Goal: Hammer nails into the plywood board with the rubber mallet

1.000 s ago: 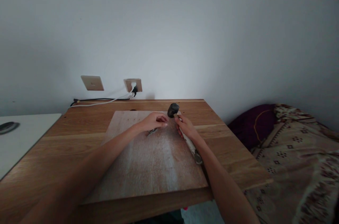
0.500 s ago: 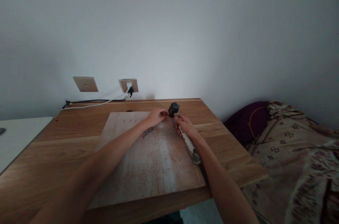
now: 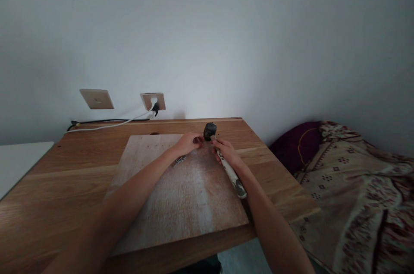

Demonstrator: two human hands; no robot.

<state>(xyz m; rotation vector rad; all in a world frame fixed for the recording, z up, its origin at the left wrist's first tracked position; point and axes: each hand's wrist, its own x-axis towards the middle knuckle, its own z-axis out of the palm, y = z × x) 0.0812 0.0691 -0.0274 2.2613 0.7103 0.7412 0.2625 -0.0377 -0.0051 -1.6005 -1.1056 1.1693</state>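
Hammer (image 3: 230,174) now nearer left fingers (image 3: 200,141)

The right grip (image 3: 225,152) holds a black-headed, white-handled hammer (image 3: 230,173); beneath lies a flat, pale wooden board (image 3: 181,205), the left grip (image 3: 190,142) alongside.

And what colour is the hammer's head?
The hammer's head is black or very dark grey. It shows best in the head view.

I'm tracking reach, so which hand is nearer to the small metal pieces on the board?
Left. The left hand is just beyond the small metal pieces; the right hand is farther off to their right, gripping the hammer.
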